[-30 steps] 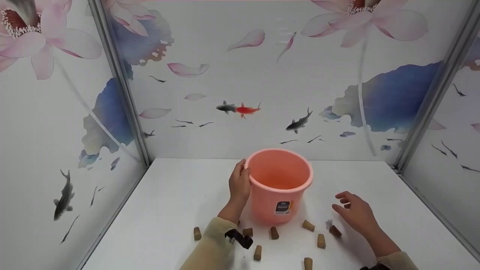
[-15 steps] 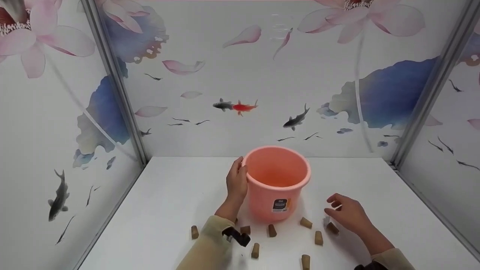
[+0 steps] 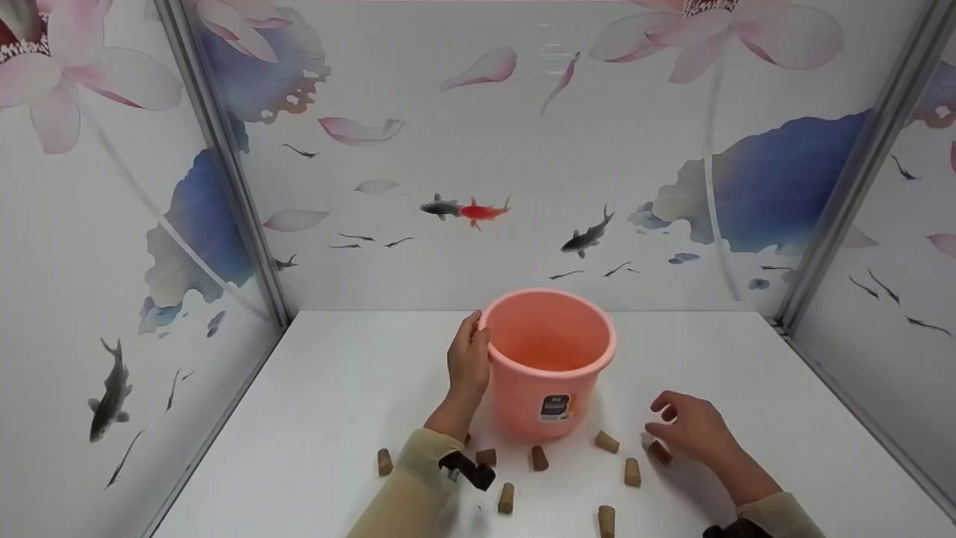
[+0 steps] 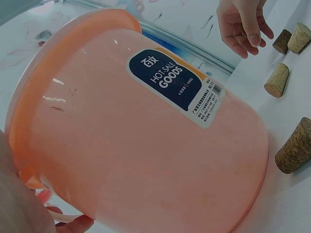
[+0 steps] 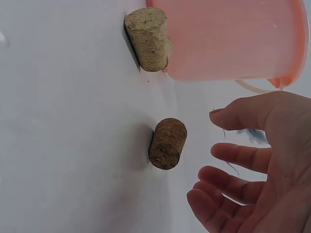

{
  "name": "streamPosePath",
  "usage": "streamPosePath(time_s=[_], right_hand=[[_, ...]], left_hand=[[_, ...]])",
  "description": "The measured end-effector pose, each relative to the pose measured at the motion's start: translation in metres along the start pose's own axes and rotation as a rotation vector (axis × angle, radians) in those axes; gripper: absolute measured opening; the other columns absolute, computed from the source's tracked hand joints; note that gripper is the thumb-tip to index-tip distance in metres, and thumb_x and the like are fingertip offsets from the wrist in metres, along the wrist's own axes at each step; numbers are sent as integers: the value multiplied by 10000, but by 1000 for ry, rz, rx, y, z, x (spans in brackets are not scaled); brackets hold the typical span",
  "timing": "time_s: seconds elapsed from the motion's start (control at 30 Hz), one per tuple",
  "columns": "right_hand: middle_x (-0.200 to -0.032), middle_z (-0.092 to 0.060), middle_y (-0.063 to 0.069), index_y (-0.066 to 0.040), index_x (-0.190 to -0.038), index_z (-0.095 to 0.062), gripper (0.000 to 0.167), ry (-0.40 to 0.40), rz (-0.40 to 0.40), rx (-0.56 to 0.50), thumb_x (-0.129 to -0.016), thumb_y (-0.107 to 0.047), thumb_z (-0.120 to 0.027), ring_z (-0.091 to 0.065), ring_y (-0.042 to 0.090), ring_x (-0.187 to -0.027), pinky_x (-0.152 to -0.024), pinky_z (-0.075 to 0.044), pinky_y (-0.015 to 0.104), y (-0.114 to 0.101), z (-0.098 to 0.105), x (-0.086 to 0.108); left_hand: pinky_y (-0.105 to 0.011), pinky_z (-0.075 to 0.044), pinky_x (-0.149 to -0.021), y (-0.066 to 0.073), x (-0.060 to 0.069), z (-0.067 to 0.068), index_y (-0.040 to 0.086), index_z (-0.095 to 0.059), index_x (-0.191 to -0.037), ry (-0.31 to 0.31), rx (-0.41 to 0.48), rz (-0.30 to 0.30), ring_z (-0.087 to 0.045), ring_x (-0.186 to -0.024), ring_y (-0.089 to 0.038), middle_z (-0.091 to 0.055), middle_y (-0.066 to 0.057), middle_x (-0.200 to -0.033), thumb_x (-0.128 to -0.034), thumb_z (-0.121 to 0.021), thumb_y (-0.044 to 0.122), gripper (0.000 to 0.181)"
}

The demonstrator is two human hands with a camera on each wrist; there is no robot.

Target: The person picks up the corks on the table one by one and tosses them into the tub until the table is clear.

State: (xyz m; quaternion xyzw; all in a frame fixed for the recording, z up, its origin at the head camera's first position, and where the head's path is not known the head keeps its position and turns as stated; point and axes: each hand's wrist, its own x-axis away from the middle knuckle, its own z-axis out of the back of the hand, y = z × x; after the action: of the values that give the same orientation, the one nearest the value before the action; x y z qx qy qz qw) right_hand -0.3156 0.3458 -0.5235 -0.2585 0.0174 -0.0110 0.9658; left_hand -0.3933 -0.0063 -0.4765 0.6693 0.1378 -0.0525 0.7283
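Note:
A pink plastic bucket [image 3: 519, 403] with a dark label stands upright on the white table. My left hand [image 3: 468, 365] grips its left side at the rim; in the left wrist view, fingertips [image 4: 77, 224] show by the thin handle below the rim. My right hand [image 3: 696, 427] hovers right of the bucket, fingers loosely bent and holding nothing. Just under it lies a dark brown cork stopper [image 3: 660, 452], apart from the fingers in the right wrist view. A lighter cork stopper [image 5: 148, 39] lies nearer the bucket there, partly covering another one.
Several more cork stoppers lie scattered in front of the bucket, among them one at the left [image 3: 385, 462], one in the middle [image 3: 506, 498] and one near the front edge [image 3: 606, 521]. White walls [image 3: 448, 276] printed with lotus and fish enclose the table's back and sides.
My right hand has come slightly left and lower, closer to the dark cork stopper. The left hand keeps its grip on the bucket. The whole head view has shifted a little.

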Motion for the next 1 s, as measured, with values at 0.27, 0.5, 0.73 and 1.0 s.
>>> streamPosePath(time_s=[0.27, 0.5, 0.73, 1.0], right_hand=[[-969, -686, 77, -77, -1111, -712, 307, -80, -53, -4, -894, -270, -811, -601, 219, -807, -675, -523, 370, 1, -7, -2], [-904, -673, 52, -88, -1059, -711, 263, -106, -60, -18, -894, -264, -816, -601, 197, -759, -646, -497, 349, -1, -7, 0], [-900, -668, 48, -88, -1043, -706, 249, -124, -62, -10, -894, -256, -811, -600, 195, -762, -646, -496, 345, -1, -11, -2], [-822, -662, 30, -108, -946, -693, 178, -114, -52, 2, -888, -231, -808, -602, 184, -709, -613, -471, 334, -3, -14, 1]], left_hand=[[-306, -598, -887, 0, 1, 1, 126, -509, -1575, -7, 17, 18, -666, -1133, -329, -651, -98, -1466, -1098, -445, 284, 507], [-364, -606, -956, 3, -1, 0, 132, -510, -1577, -6, 12, 27, -658, -1195, -335, -644, -101, -1481, -1095, -448, 295, 512], [-402, -601, -993, 5, -2, -1, 138, -508, -1581, -7, 18, 35, -656, -1242, -338, -632, -98, -1500, -1089, -447, 298, 521], [-380, -604, -987, 2, -2, 1, 134, -512, -1575, -6, 7, 22, -664, -1228, -313, -638, -92, -1495, -1096, -435, 289, 510]])
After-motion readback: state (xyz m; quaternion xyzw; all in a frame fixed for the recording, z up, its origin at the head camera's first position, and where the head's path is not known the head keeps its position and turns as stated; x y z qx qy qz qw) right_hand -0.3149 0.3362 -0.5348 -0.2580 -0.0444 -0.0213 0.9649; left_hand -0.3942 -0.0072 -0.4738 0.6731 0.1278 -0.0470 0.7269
